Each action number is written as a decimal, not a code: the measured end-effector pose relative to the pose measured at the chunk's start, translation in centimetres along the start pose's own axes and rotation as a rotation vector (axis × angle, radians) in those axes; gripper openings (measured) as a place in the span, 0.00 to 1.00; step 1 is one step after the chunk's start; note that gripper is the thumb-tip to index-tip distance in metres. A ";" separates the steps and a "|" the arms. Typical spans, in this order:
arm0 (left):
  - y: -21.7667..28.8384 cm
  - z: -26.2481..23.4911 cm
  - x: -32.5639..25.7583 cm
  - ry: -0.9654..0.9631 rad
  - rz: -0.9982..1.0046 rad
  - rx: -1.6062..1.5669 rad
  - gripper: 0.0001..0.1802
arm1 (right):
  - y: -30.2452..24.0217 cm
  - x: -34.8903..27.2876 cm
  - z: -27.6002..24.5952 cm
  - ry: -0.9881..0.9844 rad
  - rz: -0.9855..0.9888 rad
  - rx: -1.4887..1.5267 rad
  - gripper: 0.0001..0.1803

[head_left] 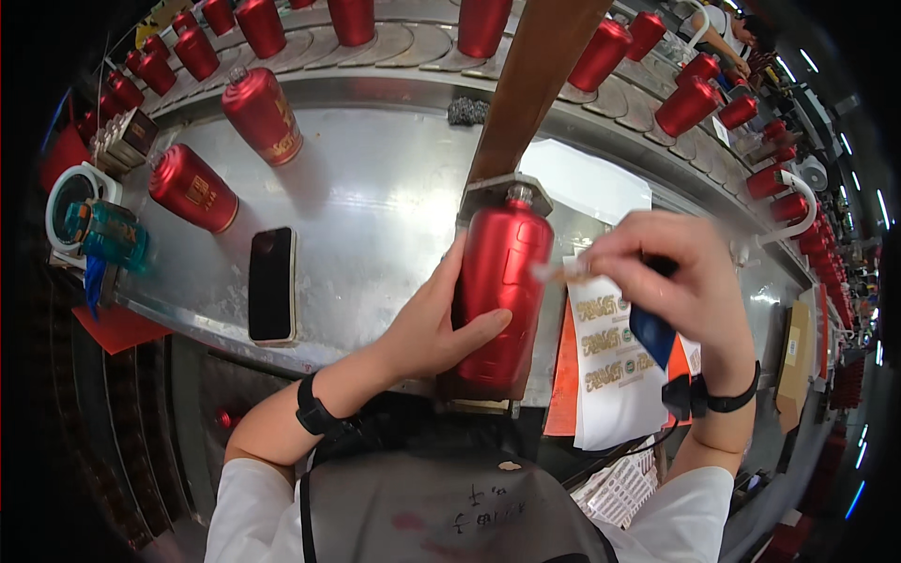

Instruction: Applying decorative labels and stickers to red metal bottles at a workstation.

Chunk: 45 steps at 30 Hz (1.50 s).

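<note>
A: Where's the workpiece?
B: Glossy red metallic bottle with a clear neck (504, 272), centre of the bench, between the hands. Long axis near to far, neck at the far end, by a grey metal bracket (531, 185).
A: Left hand?
B: Left hand (427, 328) clamped on the bottle: fingers along its left side, thumb across the upward face, near half.
A: Right?
B: Right hand (671, 272) is just right of the bottle, thumb and fingers pinched on a small pale, gold-tinted piece (566, 272). Piece is blurred, its tip by the bottle's right edge; can't tell if touching. Hands are apart from each other.
A: Under the right hand?
B: Flat dark blue piece (650, 336); can't tell if gripped. Below that, white sheet with gold decals (610, 385), over an orange sheet (559, 394).
A: Left of that?
B: Black-screened phone (272, 286) on the silver metal bench (366, 188). Farther left, two red bottles with gold print (263, 117), then a teal tape dispenser (114, 235).
A: Far side?
B: Curved grey slat conveyor (408, 45) carrying more red bottles (352, 19), behind a brown post (526, 89).
</note>
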<state>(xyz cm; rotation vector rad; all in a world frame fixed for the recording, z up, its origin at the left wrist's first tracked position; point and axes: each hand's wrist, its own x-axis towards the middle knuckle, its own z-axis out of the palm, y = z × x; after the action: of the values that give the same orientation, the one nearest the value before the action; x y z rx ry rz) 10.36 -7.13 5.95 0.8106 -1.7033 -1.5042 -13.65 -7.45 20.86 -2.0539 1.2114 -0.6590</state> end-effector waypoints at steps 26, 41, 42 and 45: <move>-0.1 1.0 1.2 0.111 -0.085 0.053 0.61 | 4.4 1.2 5.8 0.174 0.121 -0.001 0.11; -0.1 1.1 1.6 0.094 -0.119 0.039 0.61 | 5.1 1.6 5.5 0.164 0.115 -0.024 0.12; 0.0 1.1 1.6 0.091 -0.134 0.028 0.60 | 5.1 1.6 5.5 0.166 0.116 -0.022 0.12; 0.2 1.2 1.7 0.089 -0.123 -0.072 0.59 | 5.1 1.6 5.4 0.157 0.113 -0.043 0.12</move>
<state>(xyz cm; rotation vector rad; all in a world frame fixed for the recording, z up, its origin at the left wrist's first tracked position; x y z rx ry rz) 8.44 -7.83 6.28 0.9447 -1.5496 -1.5781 -12.00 -9.18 13.64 -1.9817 1.4313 -0.7573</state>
